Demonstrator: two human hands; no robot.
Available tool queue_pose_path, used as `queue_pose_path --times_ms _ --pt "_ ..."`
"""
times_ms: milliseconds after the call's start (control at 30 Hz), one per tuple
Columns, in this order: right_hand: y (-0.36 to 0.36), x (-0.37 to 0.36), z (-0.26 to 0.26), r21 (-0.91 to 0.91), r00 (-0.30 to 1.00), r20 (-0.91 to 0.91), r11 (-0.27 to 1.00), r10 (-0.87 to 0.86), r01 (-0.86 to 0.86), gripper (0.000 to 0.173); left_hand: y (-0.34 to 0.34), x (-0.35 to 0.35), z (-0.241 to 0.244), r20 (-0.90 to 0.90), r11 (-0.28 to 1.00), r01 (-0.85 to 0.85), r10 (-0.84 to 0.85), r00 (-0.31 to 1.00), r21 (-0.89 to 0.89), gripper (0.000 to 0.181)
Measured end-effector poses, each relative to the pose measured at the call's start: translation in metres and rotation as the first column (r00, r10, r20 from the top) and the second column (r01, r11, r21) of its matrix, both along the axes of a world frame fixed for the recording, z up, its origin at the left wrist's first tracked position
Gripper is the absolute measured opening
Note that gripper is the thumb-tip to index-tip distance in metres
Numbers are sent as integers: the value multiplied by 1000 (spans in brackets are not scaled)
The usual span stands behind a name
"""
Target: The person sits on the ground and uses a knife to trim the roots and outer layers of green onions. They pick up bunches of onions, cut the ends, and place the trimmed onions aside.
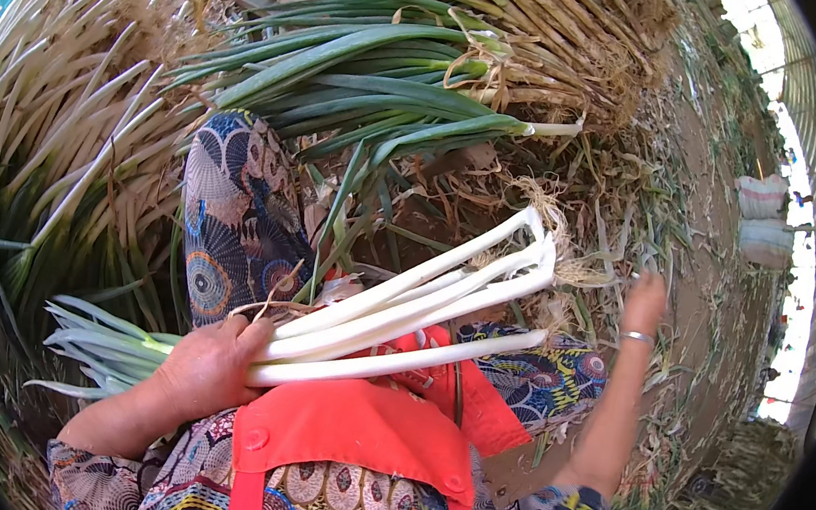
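Across my lap lies a bunch of several green onions (403,296) with clean white stalks, held in my left hand (219,358) near where the stalks turn green. Their leaves trail to the left, and their roots fan out at the right end. Two of the stalks bend sharply near the roots. My right hand (646,301), with a metal bracelet at the wrist, is stretched out to the right of the roots. Pale, thin peelings show at its fingertips; whether it grips them is unclear.
Unpeeled green onions (553,37) with brown outer skins are piled ahead. A heap of white-stalked green onions (36,137) lies at the left. Peelings (605,179) litter the ground. Woven sacks (764,239) stand at the far right, above another heap of greens (736,489).
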State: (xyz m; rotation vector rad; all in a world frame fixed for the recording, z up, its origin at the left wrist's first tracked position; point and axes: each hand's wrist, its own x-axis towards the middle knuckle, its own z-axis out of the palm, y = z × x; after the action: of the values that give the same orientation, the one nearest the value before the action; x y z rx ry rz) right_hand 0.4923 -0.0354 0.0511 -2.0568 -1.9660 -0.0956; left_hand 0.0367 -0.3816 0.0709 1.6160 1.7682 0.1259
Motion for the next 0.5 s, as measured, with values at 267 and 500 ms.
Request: queue_pose_path --times_ms 267,500 --pt "-76 -119 23 -110 739 -223 737 636 -667 36 6 8 3 -65 997 27 -22 998 78 58" --pt "-70 -101 -25 39 772 -77 776 631 -630 19 2 8 5 -110 992 57 -45 993 112 56"
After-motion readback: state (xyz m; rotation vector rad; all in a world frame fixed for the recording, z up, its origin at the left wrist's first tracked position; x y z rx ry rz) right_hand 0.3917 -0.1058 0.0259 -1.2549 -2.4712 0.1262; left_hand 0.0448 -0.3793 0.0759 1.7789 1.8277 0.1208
